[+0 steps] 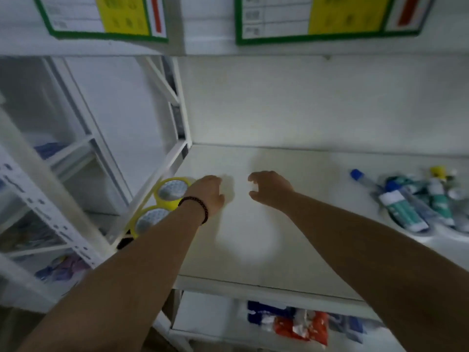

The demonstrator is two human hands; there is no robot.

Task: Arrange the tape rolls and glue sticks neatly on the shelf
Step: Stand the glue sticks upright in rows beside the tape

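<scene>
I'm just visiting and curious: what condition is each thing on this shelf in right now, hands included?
Left hand: open, holding nothing, beside the tape.
Right hand: open, fingers loosely curled, empty.
Yellow tape rolls: two, lying flat at the shelf's left edge.
Glue sticks: jumbled heap at the right.
Shelf: bare in the middle.

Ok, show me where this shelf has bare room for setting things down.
Bare shelf runs between the left hand, beside the yellow tape rolls at the left edge, and the glue sticks heaped on the right. Both hands hover over this middle stretch. The right end is crowded.

The shelf (253,250) lies bare mid-board, flanked by yellow tape rolls (172,190) left and glue sticks (411,207) right.
</scene>
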